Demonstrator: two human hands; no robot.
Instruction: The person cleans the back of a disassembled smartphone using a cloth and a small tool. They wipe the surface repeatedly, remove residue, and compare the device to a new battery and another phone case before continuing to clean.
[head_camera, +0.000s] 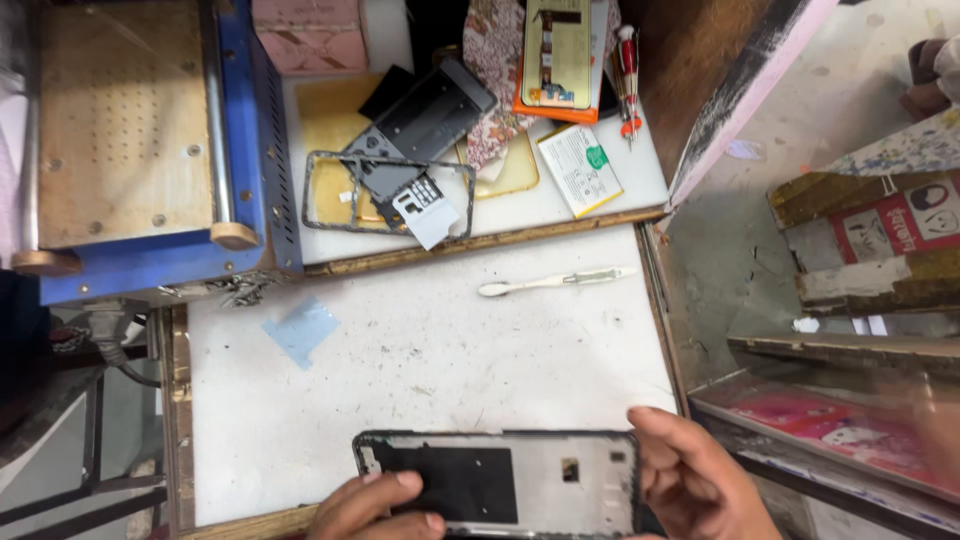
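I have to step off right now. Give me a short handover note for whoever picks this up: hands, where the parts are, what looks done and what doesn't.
Left hand: grips the phone frame at its left end, fingers on the black panel.
Right hand: holds the frame's right end.
Frame lies flat at the near edge of the white work board, inner side up, with no screen or boards in it.
Behind it: a white toothbrush and a bluish film piece on the board.
Far tray: another bare frame, grey covers, a battery, a screwdriver.
Blue machine stands far left.
Done: frame stripped. Left: everything else; nothing is fitted yet.
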